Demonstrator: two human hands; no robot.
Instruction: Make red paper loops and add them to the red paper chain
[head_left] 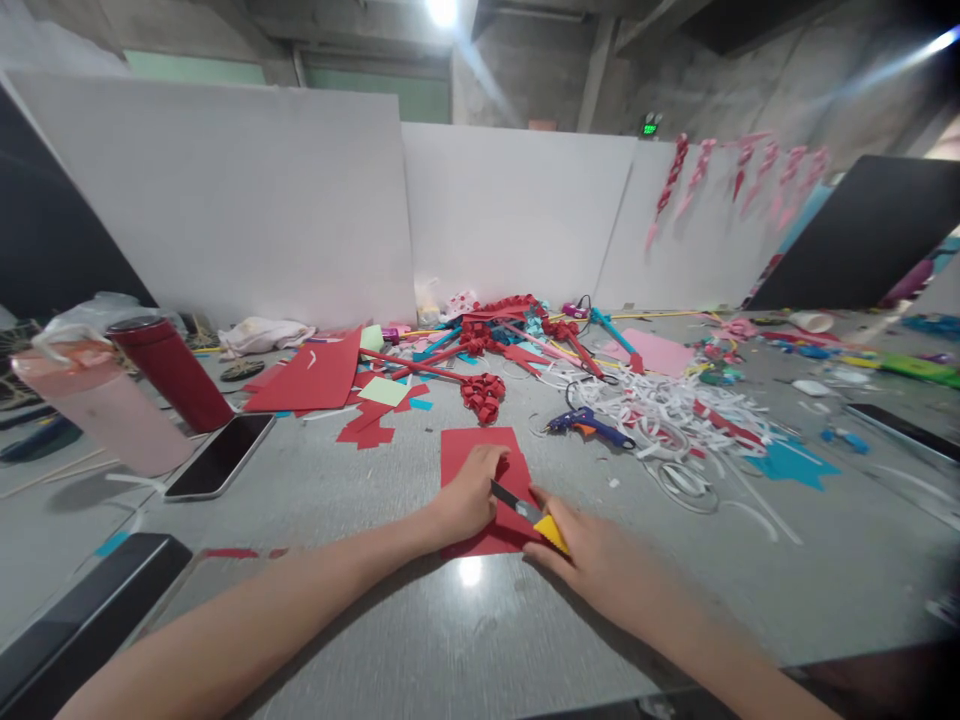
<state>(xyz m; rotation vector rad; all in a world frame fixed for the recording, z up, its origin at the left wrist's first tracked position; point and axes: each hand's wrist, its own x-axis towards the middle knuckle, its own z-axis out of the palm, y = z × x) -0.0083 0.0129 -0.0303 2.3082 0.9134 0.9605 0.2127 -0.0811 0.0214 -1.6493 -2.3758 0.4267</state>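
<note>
A sheet of red paper (480, 440) lies flat on the grey table before me. My left hand (471, 492) rests on it with curled fingers, holding it down; the fingertips are partly hidden. From the right, my right hand (581, 545) grips a yellow utility knife (553, 530). Its long dark blade is out and points up and left over the paper, its tip close to my left hand. Whether the blade touches the paper, I cannot tell. Just beyond the sheet sits a red paper flower cluster (482, 398) on a stick.
A blue glue gun (589, 425) lies right of the sheet, beside a heap of white paper strips (652, 410). Red sheets (307, 375) are at the left. A phone (221, 457), a pink bottle (101, 405) and a red flask (172, 375) stand or lie further left. White panels (517, 210) close off the back.
</note>
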